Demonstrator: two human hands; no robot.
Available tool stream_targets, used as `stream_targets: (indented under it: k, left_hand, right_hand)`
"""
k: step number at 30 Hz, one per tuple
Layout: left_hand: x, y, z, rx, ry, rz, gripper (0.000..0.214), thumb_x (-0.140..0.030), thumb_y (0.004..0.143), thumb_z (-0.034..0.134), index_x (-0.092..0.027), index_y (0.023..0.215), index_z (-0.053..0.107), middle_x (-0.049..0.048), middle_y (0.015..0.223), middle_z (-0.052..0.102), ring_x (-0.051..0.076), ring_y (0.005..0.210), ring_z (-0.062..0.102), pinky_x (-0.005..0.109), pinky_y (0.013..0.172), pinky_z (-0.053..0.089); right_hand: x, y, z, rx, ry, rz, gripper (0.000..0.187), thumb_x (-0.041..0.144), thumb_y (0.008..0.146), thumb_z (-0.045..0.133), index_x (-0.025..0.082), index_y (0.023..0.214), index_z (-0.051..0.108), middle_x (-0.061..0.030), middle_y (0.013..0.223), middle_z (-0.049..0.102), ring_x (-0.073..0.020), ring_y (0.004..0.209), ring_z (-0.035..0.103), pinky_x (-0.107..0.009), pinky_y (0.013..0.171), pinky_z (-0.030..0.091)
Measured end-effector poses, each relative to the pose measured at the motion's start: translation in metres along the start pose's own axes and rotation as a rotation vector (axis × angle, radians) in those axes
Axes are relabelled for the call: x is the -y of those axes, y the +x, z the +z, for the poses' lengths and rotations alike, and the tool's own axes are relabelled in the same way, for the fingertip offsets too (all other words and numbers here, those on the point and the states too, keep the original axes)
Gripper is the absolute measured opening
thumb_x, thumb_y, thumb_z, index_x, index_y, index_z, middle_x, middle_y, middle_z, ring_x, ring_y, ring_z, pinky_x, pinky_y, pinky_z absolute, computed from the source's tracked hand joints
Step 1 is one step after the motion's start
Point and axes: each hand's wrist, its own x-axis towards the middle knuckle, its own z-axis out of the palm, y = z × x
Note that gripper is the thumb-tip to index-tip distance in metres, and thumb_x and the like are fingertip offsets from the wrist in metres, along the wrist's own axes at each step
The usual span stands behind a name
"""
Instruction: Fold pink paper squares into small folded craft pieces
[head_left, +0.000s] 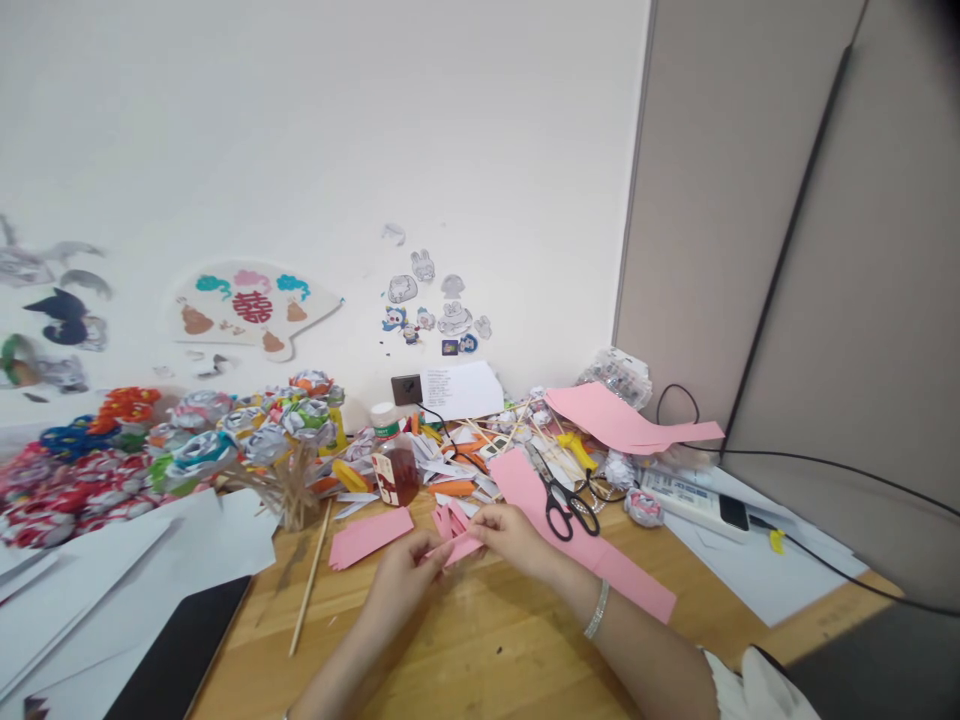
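Observation:
Between my two hands, just above the wooden table, is a small piece of pink paper (463, 547). My left hand (411, 578) pinches its near left end, and my right hand (504, 533) pinches the other end. Right behind lie folded pink paper strips (448, 515), partly hidden by my fingers. A stack of pink paper rectangles (369, 537) rests to the left. To the right, black-handled scissors (568, 510) lie on a long pink paper sheet (630, 580), which passes behind my right forearm.
A bottle of reddish liquid (394, 465) stands behind the stack. Paper flowers (262, 435) on sticks crowd the left. A wooden stick (309, 580) lies left of my hands. Paper scraps pile along the wall, and a white power strip (694, 503) with cables sits right.

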Motion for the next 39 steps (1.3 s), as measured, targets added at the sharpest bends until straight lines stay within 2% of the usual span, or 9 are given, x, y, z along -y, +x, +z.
stream_targets:
  k: [2,12,26,32,39]
  left_hand:
    - [-0.001,0.000,0.000,0.008,-0.010,-0.011,0.029,-0.039,0.070,0.052,-0.014,0.057,0.054,-0.0021,0.050,0.051,0.013,0.050,0.046,0.021,0.049,0.032]
    - [-0.002,0.001,-0.001,-0.009,-0.005,-0.029,0.029,-0.041,0.067,0.053,-0.015,0.053,0.052,-0.0034,0.048,0.050,0.012,0.048,0.045,0.021,0.048,0.031]
    - [-0.002,0.001,-0.002,-0.018,0.004,-0.055,0.034,-0.048,0.064,0.053,-0.016,0.054,0.053,-0.0024,0.048,0.051,0.013,0.048,0.045,0.022,0.047,0.033]
    - [0.002,0.002,-0.001,-0.004,0.009,-0.053,0.029,-0.041,0.067,0.052,-0.016,0.054,0.052,-0.0030,0.050,0.049,0.013,0.049,0.044,0.021,0.047,0.032]
    - [-0.003,0.000,-0.002,0.000,-0.008,-0.064,0.027,-0.039,0.068,0.052,-0.015,0.055,0.053,-0.0030,0.049,0.049,0.012,0.049,0.044,0.021,0.048,0.031]
  right_hand:
    - [0.001,0.000,-0.001,0.026,-0.001,-0.012,0.022,0.034,0.074,0.055,0.013,0.066,0.058,0.0018,0.056,0.052,-0.0108,0.054,0.049,-0.021,0.051,0.037]
    - [-0.005,0.001,-0.005,-0.001,-0.046,-0.047,0.022,0.034,0.076,0.053,0.014,0.068,0.057,0.0005,0.059,0.054,-0.0138,0.058,0.054,-0.024,0.058,0.040]
    - [0.005,-0.002,-0.008,0.029,-0.121,-0.111,0.024,0.032,0.078,0.049,0.014,0.065,0.056,0.0008,0.062,0.053,-0.0126,0.061,0.050,-0.022,0.058,0.037]
    - [0.006,-0.002,-0.009,-0.025,-0.215,-0.108,0.018,0.027,0.076,0.050,0.014,0.065,0.057,0.0017,0.061,0.049,-0.0112,0.059,0.045,-0.020,0.055,0.034]
    - [0.008,-0.002,-0.009,-0.016,-0.219,-0.111,0.021,0.027,0.077,0.049,0.014,0.063,0.055,0.0025,0.059,0.047,-0.0101,0.058,0.044,-0.020,0.055,0.033]
